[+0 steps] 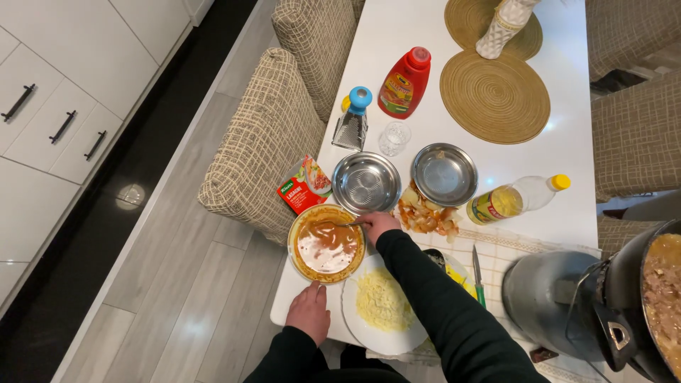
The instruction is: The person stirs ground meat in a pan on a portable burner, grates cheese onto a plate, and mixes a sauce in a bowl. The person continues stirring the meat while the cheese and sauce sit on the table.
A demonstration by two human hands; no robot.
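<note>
While left hand steadies dish, right hand grips spoon.

Round glass dish of brown sauce at table edge, spoon inside

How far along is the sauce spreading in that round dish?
Done: brown sauce covers the upper part of the round dish. In hand: the right hand works a spoon through the sauce while the left hand rests at the rim. Left: a white patch low in the dish is uncovered; the grated cheese sits on its plate.
</note>
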